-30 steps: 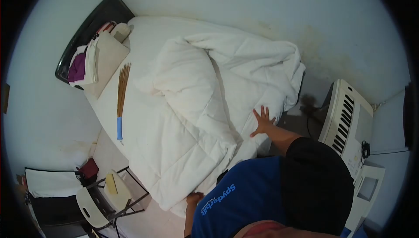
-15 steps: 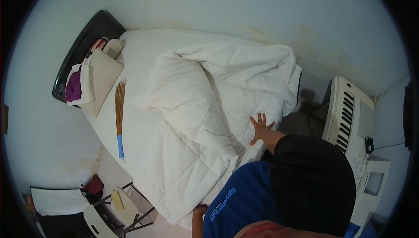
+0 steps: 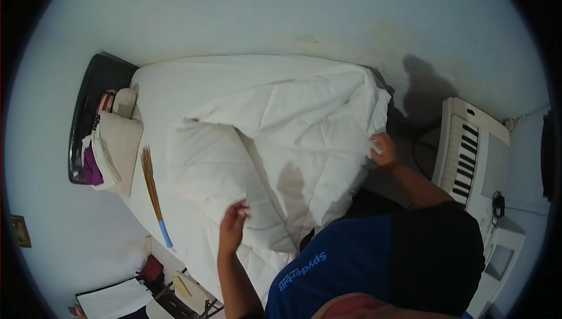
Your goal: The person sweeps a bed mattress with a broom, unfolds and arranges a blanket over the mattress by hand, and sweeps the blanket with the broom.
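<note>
A white quilted comforter (image 3: pixel 275 105) lies bunched and folded over the bed, with a deep crease down its middle. At the comforter's foot-end edge, my right hand (image 3: pixel 384 151) curls its fingers around a bit of the white fabric. My left hand (image 3: pixel 234 225) hovers over the near part of the comforter, fingers loosely bent and apart, with nothing visible in them. A stick broom (image 3: pixel 150 187) with a blue handle lies on the bed to the left, away from both hands.
A pillow (image 3: pixel 120 143) and folded cloths rest by the dark headboard (image 3: pixel 85 117). An electronic keyboard (image 3: pixel 468 152) stands to the right past the bed's foot. A folding chair (image 3: pixel 190 292) is at lower left. The wall (image 3: pixel 263 14) runs along the far side.
My left hand has come up from the near bed edge to above the comforter. My right hand has gone from lying spread on the comforter to its foot-end edge. The view has shifted.
</note>
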Motion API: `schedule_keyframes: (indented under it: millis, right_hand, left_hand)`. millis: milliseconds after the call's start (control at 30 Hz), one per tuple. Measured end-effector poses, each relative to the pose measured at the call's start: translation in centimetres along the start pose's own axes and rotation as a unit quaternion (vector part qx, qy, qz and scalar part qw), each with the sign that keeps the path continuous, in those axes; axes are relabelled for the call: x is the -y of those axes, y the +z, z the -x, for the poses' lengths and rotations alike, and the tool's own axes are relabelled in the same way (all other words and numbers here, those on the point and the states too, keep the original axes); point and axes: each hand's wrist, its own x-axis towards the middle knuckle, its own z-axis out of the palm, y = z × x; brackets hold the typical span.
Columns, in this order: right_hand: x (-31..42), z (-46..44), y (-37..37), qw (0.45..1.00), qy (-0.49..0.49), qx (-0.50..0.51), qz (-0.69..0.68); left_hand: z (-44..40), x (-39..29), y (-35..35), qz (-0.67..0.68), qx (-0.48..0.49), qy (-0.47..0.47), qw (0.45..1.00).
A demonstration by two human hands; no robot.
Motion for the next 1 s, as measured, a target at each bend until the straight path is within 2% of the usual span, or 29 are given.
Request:
schedule_keyframes:
  millis: [33, 67, 133, 200, 267, 300, 367, 400, 467, 500, 533, 567, 600, 633, 700, 733, 800, 867, 900, 933, 1000]
  right_hand:
    - [-1.2, -0.9, -1.0, 0.993, -0.063, -0.087, 0.045]
    - [-1.4, -1.7, -1.4, 0.994, -0.061, -0.082, 0.043]
    - [-1.2, -2.7, -2.3, 0.985, -0.088, -0.097, 0.115]
    - [-1.4, -3.7, -2.6, 0.978, -0.107, -0.096, 0.149]
    - [-1.6, -4.7, -2.1, 0.980, -0.106, -0.088, 0.140]
    - [-1.9, -5.1, -2.1, 0.982, -0.105, -0.084, 0.136]
    - [-3.1, -5.8, -2.4, 0.982, -0.109, -0.072, 0.135]
    - [-3.9, -6.1, -2.6, 0.982, -0.112, -0.061, 0.137]
    - [-5.8, -5.8, -2.7, 0.983, -0.112, -0.049, 0.137]
    - [-6.8, -5.4, -2.6, 0.994, -0.070, -0.072, 0.051]
    - [-8.1, -5.2, -2.6, 0.995, -0.028, -0.092, -0.035]
    - [-9.5, -4.8, -2.6, 0.995, -0.029, -0.087, -0.038]
    - [-10.9, -4.3, -3.0, 0.987, 0.041, -0.142, -0.062]
    - [-12.5, -4.0, -3.5, 0.970, 0.110, -0.197, -0.085]
    - [-16.2, -3.3, -5.0, 0.968, 0.135, -0.178, -0.111]
    - [-17.0, -3.3, -5.3, 0.965, 0.161, -0.157, -0.137]
    - [-16.6, -3.3, -5.4, 0.964, 0.154, -0.147, -0.162]
    - [-15.0, -2.8, -6.0, 0.959, 0.146, -0.125, -0.210]
    - [-13.9, -2.5, -6.2, 0.959, 0.141, -0.127, -0.210]
    - [-10.6, -3.2, -6.5, 0.969, 0.160, -0.078, -0.171]
    - [-4.9, -4.4, -7.7, 0.976, 0.197, 0.012, -0.088]
  left_hand:
    - [-3.0, -2.6, 0.4, -0.077, -0.018, 0.035, 0.996]
    - [-6.0, -4.8, 0.9, -0.152, -0.036, 0.067, 0.985]
    - [-12.4, -7.3, 2.1, -0.263, -0.087, 0.187, 0.942]
    - [-18.5, -9.2, 3.8, -0.299, -0.109, 0.259, 0.912]
    - [-24.3, -9.4, 5.0, -0.386, -0.116, 0.279, 0.872]
    - [-26.5, -9.6, 5.6, -0.388, -0.118, 0.275, 0.872]
    - [-30.5, -9.7, 6.9, -0.507, -0.113, 0.220, 0.826]
    - [-32.1, -9.5, 7.5, -0.509, -0.113, 0.218, 0.825]
    - [-35.1, -8.0, 8.6, -0.485, -0.077, 0.134, 0.860]
    - [-35.9, -6.9, 8.9, -0.472, -0.062, 0.088, 0.875]
    - [-36.5, -5.5, 9.5, -0.472, -0.065, 0.083, 0.876]
    - [-36.8, -4.1, 10.1, -0.555, -0.019, 0.090, 0.827]
    - [-37.1, -2.8, 10.6, -0.631, 0.028, 0.100, 0.769]
    - [-37.5, -1.4, 10.8, -0.630, 0.026, 0.100, 0.769]
    - [-37.4, 0.5, 10.8, -0.564, 0.159, -0.049, 0.809]
    - [-36.7, 0.5, 10.9, -0.564, 0.157, -0.047, 0.810]
    - [-35.0, 0.0, 11.2, -0.530, 0.158, -0.125, 0.824]
    - [-34.4, 0.4, 11.3, -0.555, 0.170, -0.124, 0.805]
    - [-33.9, 0.6, 11.1, -0.579, 0.182, -0.127, 0.785]
    - [-33.1, 1.0, 10.6, -0.578, 0.177, -0.121, 0.787]
    - [-31.1, 1.8, 9.9, -0.515, 0.060, -0.075, 0.852]
